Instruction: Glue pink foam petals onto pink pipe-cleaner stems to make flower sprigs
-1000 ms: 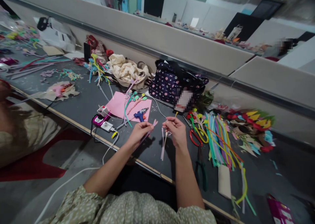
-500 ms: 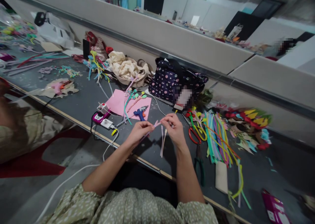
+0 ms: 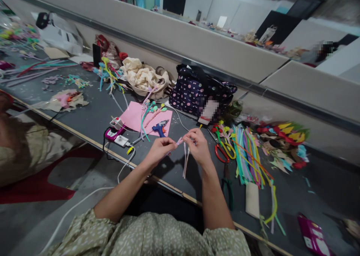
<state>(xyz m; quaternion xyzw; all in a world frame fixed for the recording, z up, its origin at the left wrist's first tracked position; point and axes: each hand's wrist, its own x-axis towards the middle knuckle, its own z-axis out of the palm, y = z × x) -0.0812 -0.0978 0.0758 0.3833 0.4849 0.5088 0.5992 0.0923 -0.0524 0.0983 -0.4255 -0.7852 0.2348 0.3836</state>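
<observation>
Lilac stem is above table, L hand clamped on it, R hand pinching its tip (pale strips below R: held or lying, cannot tell). Step seems tip shaping; next move prob. needs steady L grip.

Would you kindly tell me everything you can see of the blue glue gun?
The blue glue gun lies on its side on the right part of the pink sheet, beyond the left hand, which does not grip it. Its body looks plastic, with an orange part. Whether it is on cannot be seen.
</observation>
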